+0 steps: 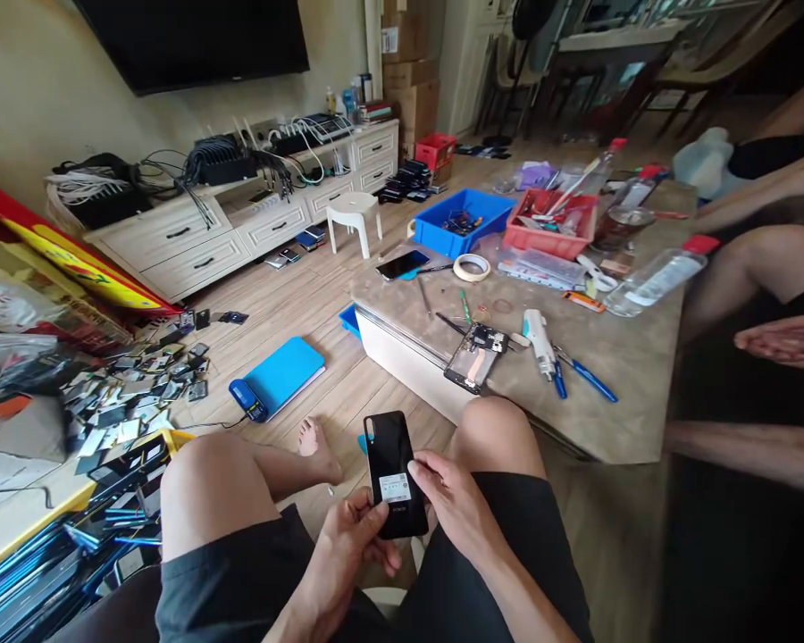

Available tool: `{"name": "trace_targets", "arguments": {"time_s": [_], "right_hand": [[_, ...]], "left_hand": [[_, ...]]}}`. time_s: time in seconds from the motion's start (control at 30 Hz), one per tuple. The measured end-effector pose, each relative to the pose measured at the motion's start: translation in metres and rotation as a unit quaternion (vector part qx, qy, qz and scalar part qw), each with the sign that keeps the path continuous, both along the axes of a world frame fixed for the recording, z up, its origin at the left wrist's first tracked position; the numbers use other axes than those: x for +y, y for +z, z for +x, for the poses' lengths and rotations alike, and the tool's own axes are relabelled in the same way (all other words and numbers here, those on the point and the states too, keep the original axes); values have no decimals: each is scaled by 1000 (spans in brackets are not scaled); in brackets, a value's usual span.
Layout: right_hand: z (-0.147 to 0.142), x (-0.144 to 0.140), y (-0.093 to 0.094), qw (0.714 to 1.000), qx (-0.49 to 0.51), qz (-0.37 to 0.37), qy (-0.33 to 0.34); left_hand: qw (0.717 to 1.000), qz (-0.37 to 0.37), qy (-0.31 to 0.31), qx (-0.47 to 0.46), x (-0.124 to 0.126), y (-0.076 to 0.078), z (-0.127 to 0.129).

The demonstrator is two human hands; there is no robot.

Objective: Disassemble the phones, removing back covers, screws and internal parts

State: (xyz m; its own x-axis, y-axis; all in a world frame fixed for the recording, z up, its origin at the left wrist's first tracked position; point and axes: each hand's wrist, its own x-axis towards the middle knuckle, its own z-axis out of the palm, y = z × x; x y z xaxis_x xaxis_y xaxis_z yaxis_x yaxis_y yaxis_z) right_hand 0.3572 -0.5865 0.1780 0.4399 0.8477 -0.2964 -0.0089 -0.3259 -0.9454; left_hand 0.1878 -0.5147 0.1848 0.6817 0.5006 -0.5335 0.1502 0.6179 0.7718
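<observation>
Holding black phone [389, 473] above your lap, back side up: your left hand [352, 545] pinched lower edge from below, your right hand [452, 500] fingertips pressed right edge beside white sticker [395, 487].

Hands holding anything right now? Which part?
Yes: a black phone, back side up. Left hand grips its lower end from below; right hand pinches its right edge near the white sticker.
</observation>
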Motion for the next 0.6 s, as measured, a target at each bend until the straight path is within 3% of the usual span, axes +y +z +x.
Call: {"name": "trace_targets", "arguments": {"time_s": [0.13, 0.3, 0.37, 0.43, 0.5, 0.6], "right_hand": [[-3, -3, 3, 998, 64, -15, 19], [-12, -3, -1, 997, 67, -12, 45], [-11, -1, -4, 997, 77, -18, 23], [-6, 2, -8, 994, 99, -26, -40], [-1, 4, -10, 986, 125, -32, -106], [-1, 6, -8, 982, 138, -12, -129]], "left_hand": [[1000, 15, 22, 15, 23, -9, -2], [997, 81, 18, 6, 50, -29, -2], [995, 96, 31, 15, 53, -35, 0], [984, 155, 58, 61, 55, -33, 2], [948, 288, 87, 108, 54, -24, 1], [841, 522, 97, 106, 50, -9, -6]]}}
